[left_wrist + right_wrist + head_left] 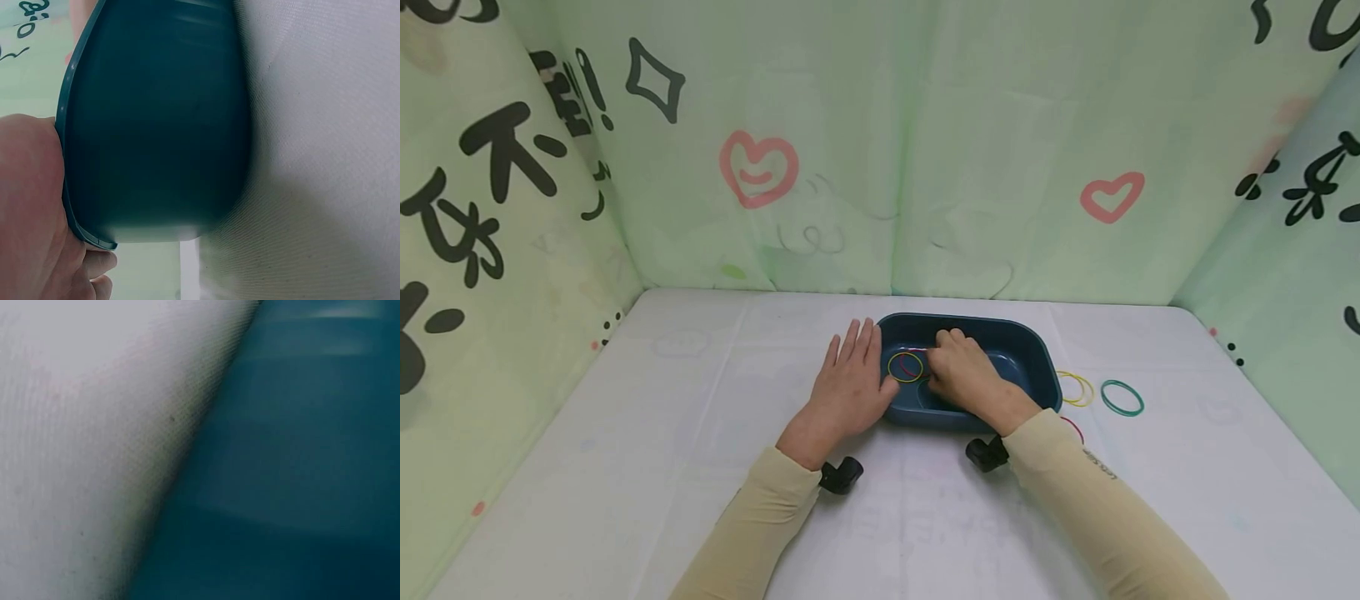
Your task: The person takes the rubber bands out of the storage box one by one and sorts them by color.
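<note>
A dark blue rectangular basin [1030, 354] stands on the white-covered table. My left hand [850, 379] rests along its left end, fingers straight and thumb at the rim; the left wrist view shows this hand against the rim of the basin [156, 125]. Inside the basin is my right hand [966, 371], fingers curled down and fingertips hidden; I cannot tell what they hold. Just left of them lie a thin yellow ring-shaped band [891, 374] and a red band overlapping it. Part of a green band shows below the fingers. The right wrist view has only the basin's outer wall [300, 456] and tablecloth.
Right of the basin, yellow bands [1084, 403] and green bands [1123, 413] lie on the table [737, 517]. A red band [1077, 427] shows partly beside the right sleeve. Printed pale green curtains [985, 150] hang behind and at both sides.
</note>
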